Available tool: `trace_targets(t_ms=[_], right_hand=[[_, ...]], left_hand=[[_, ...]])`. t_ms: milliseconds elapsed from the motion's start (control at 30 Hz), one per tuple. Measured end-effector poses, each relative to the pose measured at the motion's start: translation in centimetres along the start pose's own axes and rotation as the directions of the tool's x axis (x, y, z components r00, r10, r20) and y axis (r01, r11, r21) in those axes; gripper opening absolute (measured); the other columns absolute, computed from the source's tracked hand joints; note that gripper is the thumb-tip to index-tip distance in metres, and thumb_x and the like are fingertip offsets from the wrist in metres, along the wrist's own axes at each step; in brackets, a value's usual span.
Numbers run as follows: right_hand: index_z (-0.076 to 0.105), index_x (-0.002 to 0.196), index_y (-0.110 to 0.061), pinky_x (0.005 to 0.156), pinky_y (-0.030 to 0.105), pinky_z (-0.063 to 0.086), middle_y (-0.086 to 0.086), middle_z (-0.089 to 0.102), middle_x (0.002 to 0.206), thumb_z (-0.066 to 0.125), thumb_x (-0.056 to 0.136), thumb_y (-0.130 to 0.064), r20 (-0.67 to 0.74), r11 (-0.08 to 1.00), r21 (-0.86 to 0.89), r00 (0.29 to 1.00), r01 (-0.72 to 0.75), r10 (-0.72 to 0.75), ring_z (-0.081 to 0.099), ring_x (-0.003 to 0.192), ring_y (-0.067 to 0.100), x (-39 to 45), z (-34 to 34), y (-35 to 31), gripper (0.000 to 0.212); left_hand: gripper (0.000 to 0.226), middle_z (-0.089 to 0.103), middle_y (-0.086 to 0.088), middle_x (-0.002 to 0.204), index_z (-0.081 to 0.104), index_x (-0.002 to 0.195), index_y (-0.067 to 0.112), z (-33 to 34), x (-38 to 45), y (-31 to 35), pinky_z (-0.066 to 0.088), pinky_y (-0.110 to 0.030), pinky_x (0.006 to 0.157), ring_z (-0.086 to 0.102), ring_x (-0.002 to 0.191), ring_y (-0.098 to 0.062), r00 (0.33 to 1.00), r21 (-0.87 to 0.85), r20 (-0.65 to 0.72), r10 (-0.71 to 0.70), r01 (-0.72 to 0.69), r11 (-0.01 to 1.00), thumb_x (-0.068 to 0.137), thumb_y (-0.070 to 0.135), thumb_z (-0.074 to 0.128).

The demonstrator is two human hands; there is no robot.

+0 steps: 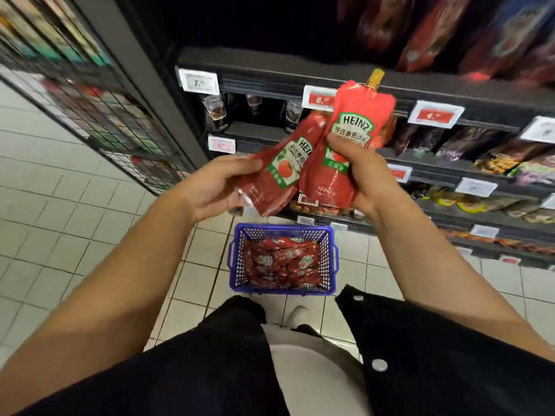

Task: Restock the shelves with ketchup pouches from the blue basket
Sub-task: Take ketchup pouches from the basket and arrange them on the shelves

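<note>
Each hand gripped one ketchup pouch — left hand [216, 187] a tilted one [279, 166], right hand [360, 172] an upright one [345, 139] — apparently lifted clear of the blue basket [237, 259] for shelving.

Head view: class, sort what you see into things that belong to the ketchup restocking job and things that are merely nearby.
Belongs to the job:
left hand holding a tilted pouch
right hand holding an upright pouch
blue basket with more pouches
shelves

Merely nearby:
dark bottles
price tags
wire rack
</note>
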State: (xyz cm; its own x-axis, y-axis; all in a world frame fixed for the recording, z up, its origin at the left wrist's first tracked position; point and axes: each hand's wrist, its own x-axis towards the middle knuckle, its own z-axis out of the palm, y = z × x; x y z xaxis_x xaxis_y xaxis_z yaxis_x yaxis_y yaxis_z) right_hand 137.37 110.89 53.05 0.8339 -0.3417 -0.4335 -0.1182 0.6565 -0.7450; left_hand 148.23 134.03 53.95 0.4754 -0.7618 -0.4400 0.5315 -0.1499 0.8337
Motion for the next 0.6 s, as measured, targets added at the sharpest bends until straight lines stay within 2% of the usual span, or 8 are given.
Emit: trace_targets(t_ms=[100, 133, 167, 200, 233, 267, 433, 600], right_hand=[[0.079, 0.094, -0.014, 0.069, 0.04, 0.061, 0.014, 0.078, 0.096, 0.077, 0.084, -0.013, 0.094, 0.984, -0.173, 0.995, 0.049, -0.033, 0.077, 0.082, 0.027, 0.3, 2.6, -2.4, 0.01], [0.081, 0.09, -0.018, 0.068, 0.037, 0.061, 0.011, 0.078, 0.094, 0.077, 0.084, -0.013, 0.129, 0.971, -0.228, 0.991, 0.074, -0.045, 0.077, 0.081, 0.025, 0.5, 3.7, -3.1, 0.008], [0.081, 0.088, -0.02, 0.067, 0.035, 0.06, 0.009, 0.079, 0.093, 0.076, 0.085, -0.014, 0.16, 0.956, -0.276, 0.985, 0.101, -0.058, 0.077, 0.08, 0.023, 0.7, 4.8, -3.8, 0.009], [0.082, 0.087, -0.022, 0.067, 0.034, 0.06, 0.008, 0.079, 0.093, 0.076, 0.085, -0.015, 0.184, 0.942, -0.311, 0.98, 0.126, -0.07, 0.077, 0.08, 0.022, 0.8, 6.0, -4.6, 0.009], [0.082, 0.087, -0.023, 0.067, 0.034, 0.06, 0.008, 0.079, 0.094, 0.075, 0.087, -0.017, 0.203, 0.929, -0.337, 0.976, 0.15, -0.084, 0.076, 0.081, 0.021, 0.9, 7.0, -5.3, 0.009], [0.082, 0.088, -0.024, 0.068, 0.034, 0.06, 0.007, 0.079, 0.095, 0.074, 0.088, -0.019, 0.218, 0.92, -0.352, 0.971, 0.175, -0.101, 0.076, 0.082, 0.021, 1.1, 8.1, -6.1, 0.009], [0.081, 0.091, -0.022, 0.072, 0.032, 0.06, 0.005, 0.079, 0.098, 0.068, 0.094, -0.024, 0.216, 0.889, -0.34, 0.945, 0.308, -0.245, 0.076, 0.087, 0.018, 1.3, 11.9, -10.5, 0.014], [0.073, 0.097, -0.012, 0.07, 0.032, 0.06, 0.005, 0.078, 0.093, 0.077, 0.077, -0.026, 0.125, 0.812, -0.397, 0.902, 0.428, -0.414, 0.075, 0.081, 0.017, 2.2, 15.1, -12.4, 0.025]], left_hand=[[0.052, 0.068, -0.017, 0.128, 0.072, 0.121, 0.022, -0.6, 0.5, 3.2, 0.036, -0.07, 0.107, 0.056, 0.125, -0.049, 0.992, 0.301, 0.064, -0.108, 0.084, 0.95, 0.074, 0.041, 0.087], [0.046, 0.07, -0.014, 0.126, 0.073, 0.119, 0.027, -0.5, 0.8, 4.3, 0.039, -0.071, 0.104, 0.056, 0.125, -0.049, 0.987, 0.358, 0.088, -0.132, 0.092, 0.929, 0.077, 0.04, 0.085], [0.035, 0.073, -0.009, 0.121, 0.074, 0.114, 0.031, -0.5, 1.2, 5.3, 0.05, -0.064, 0.096, 0.063, 0.119, -0.042, 0.986, 0.389, 0.102, -0.13, 0.081, 0.918, 0.08, 0.035, 0.083], [0.025, 0.075, -0.005, 0.115, 0.076, 0.108, 0.034, -0.5, 1.6, 6.3, 0.06, -0.048, 0.086, 0.07, 0.111, -0.032, 0.988, 0.398, 0.105, -0.113, 0.062, 0.915, 0.083, 0.03, 0.079], [0.02, 0.076, -0.003, 0.113, 0.077, 0.105, 0.034, -0.7, 2.0, 7.3, 0.061, -0.035, 0.078, 0.073, 0.104, -0.025, 0.989, 0.392, 0.115, -0.09, 0.038, 0.919, 0.086, 0.026, 0.076], [0.018, 0.076, -0.004, 0.113, 0.077, 0.104, 0.032, -1.0, 2.2, 8.2, 0.06, -0.03, 0.076, 0.074, 0.103, -0.023, 0.989, 0.373, 0.131, -0.061, 0.008, 0.928, 0.089, 0.024, 0.072], [0.021, 0.077, -0.004, 0.111, 0.078, 0.103, 0.032, -3.7, 3.3, 12.9, 0.059, -0.028, 0.076, 0.074, 0.099, -0.02, 0.982, 0.272, 0.11, 0.151, -0.176, 0.946, 0.086, 0.024, 0.071], [0.019, 0.077, -0.002, 0.108, 0.078, 0.1, 0.034, -5.7, 4.7, 17.1, 0.059, -0.027, 0.073, 0.075, 0.097, -0.018, 0.954, 0.236, 0.098, 0.284, -0.299, 0.925, 0.083, 0.028, 0.072]])
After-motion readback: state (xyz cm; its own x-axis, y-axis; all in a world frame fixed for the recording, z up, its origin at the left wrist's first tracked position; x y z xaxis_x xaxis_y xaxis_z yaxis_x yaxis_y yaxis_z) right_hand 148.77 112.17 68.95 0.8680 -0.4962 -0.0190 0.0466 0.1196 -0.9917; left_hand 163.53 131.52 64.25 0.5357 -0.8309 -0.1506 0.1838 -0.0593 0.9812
